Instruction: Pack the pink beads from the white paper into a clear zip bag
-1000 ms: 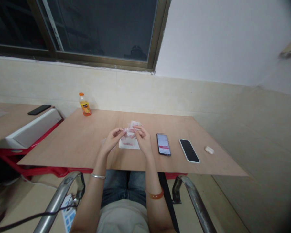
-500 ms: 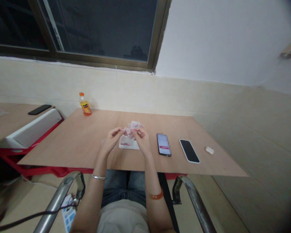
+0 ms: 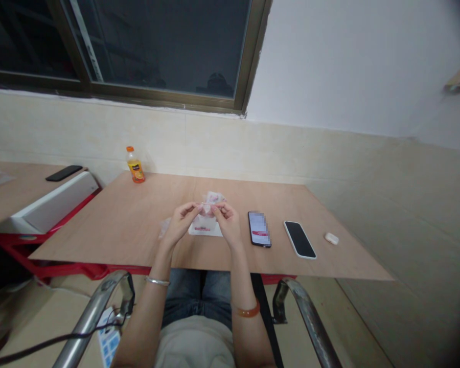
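My left hand and my right hand meet over the middle of the wooden table. Between their fingertips they pinch a small pink-and-white wrapper, held just above the table. Under it lies a white packet with red print. A scrap of clear plastic rests on the table left of my left hand. What the wrapper contains is too small to tell.
A phone with a lit screen, a dark phone in a white case and a small white earbud case lie to the right. An orange juice bottle stands at the far left corner. Another black phone sits on the neighbouring desk.
Both hands stay together on the wrapper with only small finger movements. The view has shifted slightly.
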`<state>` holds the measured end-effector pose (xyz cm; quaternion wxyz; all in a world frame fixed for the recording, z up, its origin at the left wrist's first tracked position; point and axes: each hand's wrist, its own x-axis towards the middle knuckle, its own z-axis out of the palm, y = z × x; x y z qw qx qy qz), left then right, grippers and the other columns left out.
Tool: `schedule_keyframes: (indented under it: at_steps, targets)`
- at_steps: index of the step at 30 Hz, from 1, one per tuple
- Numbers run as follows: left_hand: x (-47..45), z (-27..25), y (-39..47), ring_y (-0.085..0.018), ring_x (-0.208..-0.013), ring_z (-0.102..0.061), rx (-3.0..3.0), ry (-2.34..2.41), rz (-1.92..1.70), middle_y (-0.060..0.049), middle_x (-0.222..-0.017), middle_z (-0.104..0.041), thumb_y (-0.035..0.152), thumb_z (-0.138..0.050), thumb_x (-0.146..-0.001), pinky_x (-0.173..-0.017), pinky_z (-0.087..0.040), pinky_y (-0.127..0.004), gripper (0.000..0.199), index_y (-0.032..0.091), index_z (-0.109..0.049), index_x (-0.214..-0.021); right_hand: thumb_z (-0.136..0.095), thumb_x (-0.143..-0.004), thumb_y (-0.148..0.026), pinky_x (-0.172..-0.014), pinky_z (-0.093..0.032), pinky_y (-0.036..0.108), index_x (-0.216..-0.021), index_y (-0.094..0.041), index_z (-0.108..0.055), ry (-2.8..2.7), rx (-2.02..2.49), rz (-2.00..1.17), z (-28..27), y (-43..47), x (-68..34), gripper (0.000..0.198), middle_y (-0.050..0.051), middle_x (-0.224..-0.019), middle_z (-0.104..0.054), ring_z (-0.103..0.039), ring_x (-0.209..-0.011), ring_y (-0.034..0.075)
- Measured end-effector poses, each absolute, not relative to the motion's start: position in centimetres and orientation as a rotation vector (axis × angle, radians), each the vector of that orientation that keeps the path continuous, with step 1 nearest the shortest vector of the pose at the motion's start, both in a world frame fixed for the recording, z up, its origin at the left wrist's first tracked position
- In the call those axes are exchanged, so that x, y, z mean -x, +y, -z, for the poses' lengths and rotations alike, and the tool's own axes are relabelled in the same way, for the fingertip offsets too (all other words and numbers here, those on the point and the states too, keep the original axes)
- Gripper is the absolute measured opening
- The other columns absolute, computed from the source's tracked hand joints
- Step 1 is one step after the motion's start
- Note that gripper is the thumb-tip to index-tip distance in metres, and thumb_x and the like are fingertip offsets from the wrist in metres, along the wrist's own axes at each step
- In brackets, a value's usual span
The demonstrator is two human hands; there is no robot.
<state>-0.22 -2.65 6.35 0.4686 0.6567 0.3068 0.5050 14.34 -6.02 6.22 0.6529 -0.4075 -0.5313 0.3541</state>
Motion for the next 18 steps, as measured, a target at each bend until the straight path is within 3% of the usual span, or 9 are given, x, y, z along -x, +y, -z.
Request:
schedule_keyframes:
  at_steps: [7,18]
  targets:
    - [-0.5,-6.4,-2.9,-0.014,-0.077,-0.057,-1.668,0.705,-1.224,-0.003,-0.080,-0.062,0.037,-0.058,-0.082,-0.073,-0.044,-0.023,0.023,0.015,-0.062,-0.083,-0.061,-0.075,-0.043,-0.057,-0.042,0.021,-0.067,-0.018,-0.054,-1.240,0.974,-0.888,-6.7,-6.6,-14.5,0.027,-0.002,-0.062,-0.055,-0.051,-0.058,0.011]
    - [-1.3,-6.8,-3.8,-0.010,-0.067,-0.055,-1.561,0.749,-1.184,0.001,-0.074,-0.057,0.037,-0.059,-0.080,-0.059,-0.045,-0.019,0.022,0.015,-0.058,-0.082,-0.055,-0.081,-0.043,-0.058,-0.038,0.021,-0.069,-0.018,-0.054,-1.354,0.971,-0.889,-7.0,-7.1,-14.7,0.028,-0.002,-0.063,-0.050,-0.047,-0.060,0.010]
